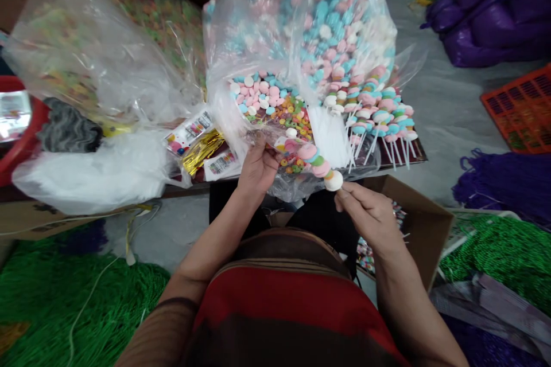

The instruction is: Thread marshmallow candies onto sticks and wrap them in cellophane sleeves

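Note:
In front of my body, my right hand (pixel 372 212) pinches the lower end of a candy skewer (pixel 319 167). Pink, blue and white discs are threaded on it, with small green and orange rings between them. Its upper end points at my left hand (pixel 259 167), whose fingers are closed on a clear plastic wrapper (pixel 282 142). The wrapper's opening lies close to the skewer's tip; whether the tip is inside I cannot tell. Loose pastel discs (pixel 258 92) and small gummy rings (pixel 295 114) lie just behind my hands. White sticks (pixel 329 135) are heaped beside them.
Finished-looking candy skewers (pixel 379 109) are piled at the table's right. Big clear bags of discs (pixel 331 17) and rings (pixel 167 28) stand behind. Gold twist ties (pixel 202 152) and printed packets (pixel 189 129) lie left. Below my right arm is a cardboard box (pixel 424 229).

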### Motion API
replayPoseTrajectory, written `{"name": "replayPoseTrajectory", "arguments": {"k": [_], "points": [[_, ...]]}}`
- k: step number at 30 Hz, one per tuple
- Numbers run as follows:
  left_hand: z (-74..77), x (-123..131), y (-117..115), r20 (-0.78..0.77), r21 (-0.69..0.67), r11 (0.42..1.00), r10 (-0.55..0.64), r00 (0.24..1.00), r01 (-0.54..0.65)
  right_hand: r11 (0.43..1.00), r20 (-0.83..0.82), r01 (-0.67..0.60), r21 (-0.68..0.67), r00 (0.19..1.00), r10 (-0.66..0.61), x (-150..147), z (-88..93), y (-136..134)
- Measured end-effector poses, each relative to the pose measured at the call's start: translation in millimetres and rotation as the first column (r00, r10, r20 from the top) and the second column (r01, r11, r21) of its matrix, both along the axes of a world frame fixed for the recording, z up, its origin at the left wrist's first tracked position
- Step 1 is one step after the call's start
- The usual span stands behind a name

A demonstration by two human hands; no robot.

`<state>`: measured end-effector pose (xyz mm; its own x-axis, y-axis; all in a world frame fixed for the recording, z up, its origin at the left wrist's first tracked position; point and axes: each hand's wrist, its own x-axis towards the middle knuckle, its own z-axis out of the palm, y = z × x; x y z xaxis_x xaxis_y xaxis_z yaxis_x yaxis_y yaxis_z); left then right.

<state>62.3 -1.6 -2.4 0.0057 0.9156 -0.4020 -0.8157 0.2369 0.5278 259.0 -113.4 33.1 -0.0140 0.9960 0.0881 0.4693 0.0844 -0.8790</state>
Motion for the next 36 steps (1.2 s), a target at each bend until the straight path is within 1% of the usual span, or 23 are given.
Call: {"name": "replayPoseTrajectory", "arguments": {"k": [3, 8, 13, 15, 16, 18, 20, 21, 23, 26, 30, 34, 36], "points": [[-1.7, 0.5, -0.7, -0.043, 0.036, 0.999, -0.002, 0.999, 0.004, 1.000, 0.056, -0.005, 0.017, 0.998, 0.004, 2.5, -1.7, 0.6], [-2.5, 1.5, -1.9, -0.026, 0.050, 0.999, 0.018, 0.999, -0.017, 1.000, 0.093, -0.018, -0.010, 0.995, 0.019, 9.0, -1.2, -3.5], [-6.2, -1.0, -1.8, -0.120, 0.115, 0.993, 0.043, 0.992, -0.029, 0.987, 0.026, -0.091, -0.129, 0.995, 0.095, 18.0, 2.3, -4.8], [-7.7, -3.6, -0.8, -0.155, 0.116, 0.992, 0.057, 0.986, -0.039, 0.977, -0.015, -0.106, -0.183, 0.994, 0.105, 20.5, 4.1, -6.1], [-8.3, -4.9, -0.2, -0.167, 0.111, 0.993, 0.063, 0.984, -0.045, 0.975, -0.048, -0.092, -0.201, 0.995, 0.084, 21.2, 4.7, -7.2], [-9.4, -6.8, 0.7, -0.181, 0.098, 0.994, 0.069, 0.981, -0.052, 0.979, -0.164, -0.006, -0.203, 0.986, -0.028, 20.6, 4.5, -9.5], [-10.5, -6.6, 0.7, -0.180, 0.085, 0.995, 0.068, 0.981, -0.053, 0.975, -0.312, 0.135, -0.175, 0.932, -0.185, 16.2, 1.4, -9.2], [-11.1, -5.6, 0.1, -0.174, 0.079, 0.996, 0.061, 0.983, -0.048, 0.967, -0.365, 0.200, -0.155, 0.898, -0.244, 12.1, -1.3, -7.1], [-11.9, -1.9, -2.1, -0.157, 0.074, 0.997, 0.037, 0.987, -0.026, 0.957, -0.400, 0.275, -0.093, 0.870, -0.289, 0.3, -8.3, 1.4], [-11.1, 4.5, -7.4, -0.134, 0.105, 0.994, -0.013, 0.991, 0.027, 0.959, -0.319, 0.281, 0.038, 0.913, -0.255, -22.1, -18.6, 21.4], [-5.1, 9.0, -14.1, -0.183, 0.138, 0.987, -0.052, 0.982, 0.078, 0.972, -0.152, 0.206, 0.116, 0.970, -0.188, -43.0, -23.0, 43.1], [0.0, 10.3, -16.8, -0.248, 0.106, 0.987, -0.093, 0.964, 0.123, 0.974, 0.031, 0.107, 0.197, 0.993, -0.115, -42.9, -19.9, 50.3], [-0.6, 9.4, -15.5, -0.235, 0.089, 0.990, -0.088, 0.968, 0.111, 0.974, 0.043, 0.087, 0.209, 0.994, -0.098, -38.3, -19.8, 49.8]]}}
